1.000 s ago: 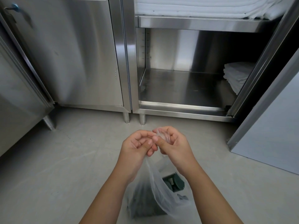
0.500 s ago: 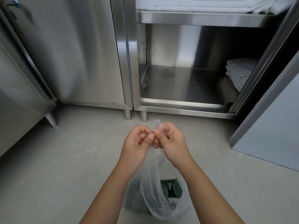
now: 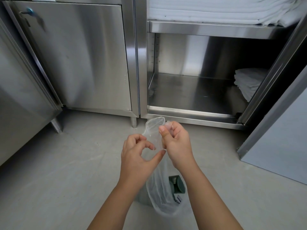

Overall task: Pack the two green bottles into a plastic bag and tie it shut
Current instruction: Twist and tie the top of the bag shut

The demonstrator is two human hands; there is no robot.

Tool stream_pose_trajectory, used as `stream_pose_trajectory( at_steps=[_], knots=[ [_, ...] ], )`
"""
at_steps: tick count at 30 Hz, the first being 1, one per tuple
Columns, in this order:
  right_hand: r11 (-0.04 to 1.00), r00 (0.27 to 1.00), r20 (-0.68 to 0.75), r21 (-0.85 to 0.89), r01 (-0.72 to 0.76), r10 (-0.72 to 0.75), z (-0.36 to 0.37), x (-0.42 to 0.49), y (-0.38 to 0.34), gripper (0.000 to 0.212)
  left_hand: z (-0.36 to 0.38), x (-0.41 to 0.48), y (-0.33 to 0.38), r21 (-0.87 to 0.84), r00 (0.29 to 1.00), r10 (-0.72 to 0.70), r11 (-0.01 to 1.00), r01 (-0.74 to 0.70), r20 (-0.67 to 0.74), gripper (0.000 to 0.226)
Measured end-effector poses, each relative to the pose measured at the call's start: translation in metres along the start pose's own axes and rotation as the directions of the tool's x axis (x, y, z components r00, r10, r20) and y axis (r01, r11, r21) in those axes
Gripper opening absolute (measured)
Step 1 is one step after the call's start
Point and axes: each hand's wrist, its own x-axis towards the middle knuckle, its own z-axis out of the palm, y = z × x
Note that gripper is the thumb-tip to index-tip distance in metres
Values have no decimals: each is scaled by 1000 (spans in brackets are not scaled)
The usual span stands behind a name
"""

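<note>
A thin clear plastic bag [image 3: 160, 193] hangs between my forearms above the floor. Inside it, dark green bottles [image 3: 177, 184] show through the film; one is plain, any other is hidden behind my left arm. My right hand [image 3: 176, 143] is closed on the bag's gathered top, and a loop of plastic stands up above its thumb. My left hand [image 3: 138, 155] sits just left of it, thumb and fingers curled apart with the film running between them; whether it pinches the plastic is unclear.
Stainless steel cabinets stand ahead: a closed door [image 3: 79, 60] at left, an open compartment [image 3: 196, 90] at right with folded white cloths [image 3: 247, 82]. More white linen [image 3: 216, 9] lies on the upper shelf. An open door [image 3: 282, 123] juts out at right. Grey floor [image 3: 58, 171] lies below.
My hands, pinched together on the bag top before, have parted. The left hand dropped lower and loosened its fingers; the right kept its grip, and a loop of plastic now stands above it.
</note>
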Motion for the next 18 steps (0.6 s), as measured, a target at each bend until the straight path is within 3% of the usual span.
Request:
stream_pose_trajectory(
  at_steps=[6,10,13,18],
  knots=[
    [1000,999,-28,14,21,-21,-11,2,-2,32,-3,2,-2,-139,1000,23,990,-21,17,28],
    [1000,1000,-10,19,25,-25,-18,2,0,32,-7,5,3,-273,993,114,956,-108,6,19],
    [1000,999,42,10,24,-24,-20,2,0,32,-8,7,3,-453,993,117,885,-106,-4,13],
    [1000,995,99,-7,-22,23,-21,-1,-1,25,-6,8,12,-658,987,132,752,-37,95,13]
  ],
)
